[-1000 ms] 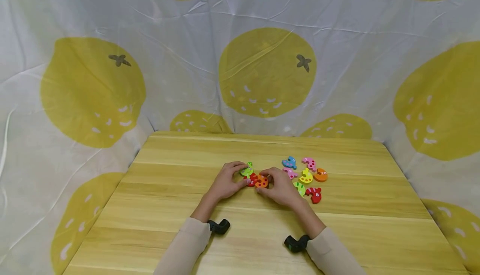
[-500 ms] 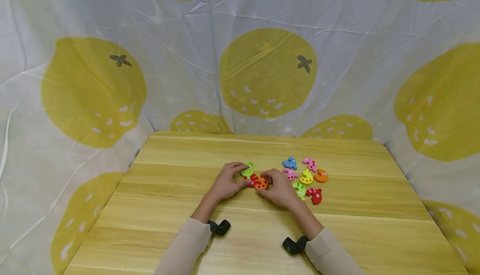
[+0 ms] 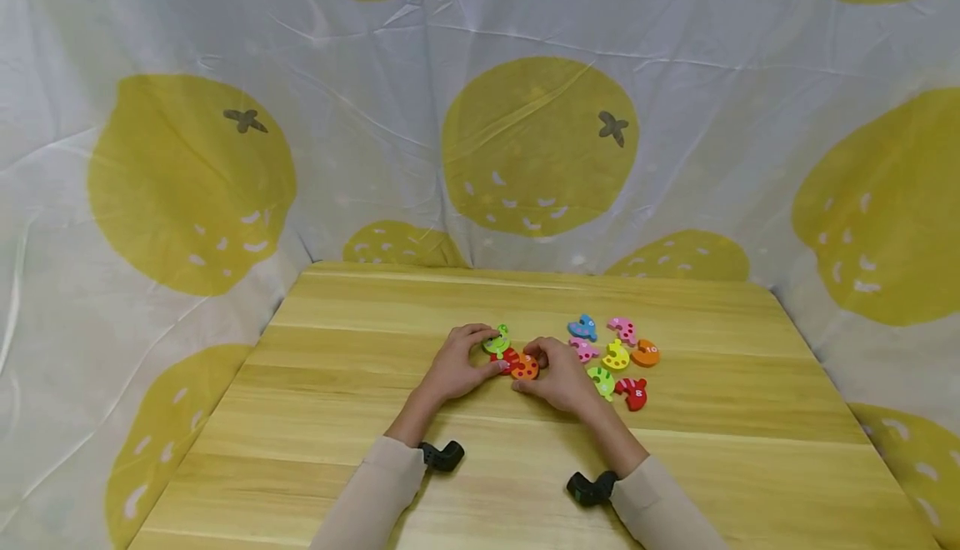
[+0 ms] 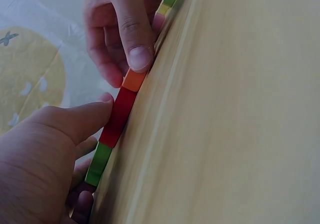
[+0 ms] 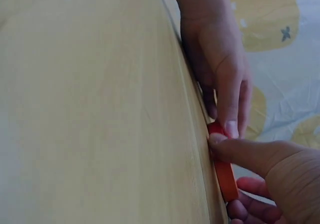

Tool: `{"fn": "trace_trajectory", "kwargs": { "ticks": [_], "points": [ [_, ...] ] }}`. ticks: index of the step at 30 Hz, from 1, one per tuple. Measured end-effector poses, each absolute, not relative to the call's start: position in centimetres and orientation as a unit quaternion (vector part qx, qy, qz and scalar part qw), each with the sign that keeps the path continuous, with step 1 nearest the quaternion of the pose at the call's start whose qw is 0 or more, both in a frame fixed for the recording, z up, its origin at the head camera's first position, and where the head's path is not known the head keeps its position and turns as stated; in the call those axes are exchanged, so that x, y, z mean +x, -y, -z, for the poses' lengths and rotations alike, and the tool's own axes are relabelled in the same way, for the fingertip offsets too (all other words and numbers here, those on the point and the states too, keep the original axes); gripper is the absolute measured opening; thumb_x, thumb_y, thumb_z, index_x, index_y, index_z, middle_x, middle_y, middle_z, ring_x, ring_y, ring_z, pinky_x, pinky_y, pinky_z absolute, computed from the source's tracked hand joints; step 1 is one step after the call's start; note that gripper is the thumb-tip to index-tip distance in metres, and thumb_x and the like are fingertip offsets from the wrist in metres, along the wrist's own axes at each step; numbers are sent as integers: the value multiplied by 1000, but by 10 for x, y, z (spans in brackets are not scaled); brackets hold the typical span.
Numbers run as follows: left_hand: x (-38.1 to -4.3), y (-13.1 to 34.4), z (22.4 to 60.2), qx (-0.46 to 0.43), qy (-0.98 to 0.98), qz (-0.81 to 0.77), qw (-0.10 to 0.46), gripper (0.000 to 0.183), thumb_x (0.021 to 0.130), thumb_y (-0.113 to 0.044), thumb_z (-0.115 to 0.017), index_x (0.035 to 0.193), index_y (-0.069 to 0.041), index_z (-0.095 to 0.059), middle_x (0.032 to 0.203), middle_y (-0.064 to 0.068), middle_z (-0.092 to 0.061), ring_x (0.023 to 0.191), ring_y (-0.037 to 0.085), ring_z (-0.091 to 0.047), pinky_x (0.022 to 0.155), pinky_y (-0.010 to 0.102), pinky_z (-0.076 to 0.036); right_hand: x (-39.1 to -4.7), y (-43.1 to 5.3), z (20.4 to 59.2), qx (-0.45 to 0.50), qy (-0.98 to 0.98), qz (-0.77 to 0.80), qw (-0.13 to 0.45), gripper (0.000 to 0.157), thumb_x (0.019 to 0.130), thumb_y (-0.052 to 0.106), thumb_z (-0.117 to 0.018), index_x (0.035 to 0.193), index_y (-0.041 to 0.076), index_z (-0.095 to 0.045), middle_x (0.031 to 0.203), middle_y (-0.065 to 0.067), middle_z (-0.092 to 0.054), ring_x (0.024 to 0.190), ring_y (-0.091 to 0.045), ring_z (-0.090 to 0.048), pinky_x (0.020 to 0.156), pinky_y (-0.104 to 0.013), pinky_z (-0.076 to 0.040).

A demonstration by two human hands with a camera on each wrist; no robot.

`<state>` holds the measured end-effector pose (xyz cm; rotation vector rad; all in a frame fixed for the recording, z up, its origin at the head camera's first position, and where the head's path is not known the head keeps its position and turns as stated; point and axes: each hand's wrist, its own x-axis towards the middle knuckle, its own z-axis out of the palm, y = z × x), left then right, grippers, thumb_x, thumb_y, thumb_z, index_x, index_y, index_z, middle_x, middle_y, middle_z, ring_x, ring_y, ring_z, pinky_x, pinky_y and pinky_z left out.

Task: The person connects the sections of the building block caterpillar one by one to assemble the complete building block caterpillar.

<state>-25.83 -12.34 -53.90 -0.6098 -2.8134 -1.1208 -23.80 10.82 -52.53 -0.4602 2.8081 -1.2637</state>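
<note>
Three flat wooden puzzle pieces lie joined in a row on the table. In the head view these are a green head piece (image 3: 496, 342) with a smiling face, a red piece (image 3: 505, 358) and an orange piece (image 3: 524, 367) with red dots. My left hand (image 3: 454, 367) curves round the left end, fingers at the green head and thumb on the red piece. From the other side, my right hand (image 3: 562, 379) pinches the orange piece between thumb and fingers. Low along the tabletop, the left wrist view shows the green, red and orange edges (image 4: 134, 80) touching end to end.
Right of my right hand lie several loose numbered pieces, among them a blue one (image 3: 582, 327), a yellow one (image 3: 616, 355), an orange one (image 3: 646, 353) and a red one (image 3: 634, 393). The wooden table (image 3: 375, 308) backs onto a lemon-print cloth (image 3: 360, 117).
My right hand has eased slightly off the orange piece's face, uncovering more of it and of the loose light green piece. My left hand keeps its hold; the joined pieces stay in place.
</note>
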Motion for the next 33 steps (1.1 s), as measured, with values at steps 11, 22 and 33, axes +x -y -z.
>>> {"fn": "trace_trajectory", "kwargs": {
  "ticks": [11, 22, 33],
  "points": [
    [-260, 120, 539, -198, 912, 358, 28, 55, 90, -42, -78, 139, -18, -66, 145, 7, -55, 138, 29, -48, 115, 51, -43, -241, -145, 514, -175, -889, 423, 7, 43, 90, 22, -81, 128, 5, -68, 118, -10, -70, 99, -22, -63, 85, -35, -54],
    [-259, 121, 538, -206, 910, 358, 25, 54, 91, -38, -78, 139, -18, -65, 148, 6, -55, 141, 30, -46, 118, 51, -39, -242, -180, 508, -135, -903, 407, -20, 44, 91, 22, -80, 128, 1, -67, 120, -15, -69, 103, -29, -66, 89, -42, -58],
    [-257, 123, 539, -219, 907, 358, 20, 50, 96, -27, -68, 144, -13, -62, 156, 6, -50, 148, 31, -41, 122, 51, -34, -243, -191, 509, -135, -934, 332, 0, 52, 89, 26, -82, 131, 0, -66, 126, -19, -65, 120, -39, -59, 104, -56, -49]
  ]
}}
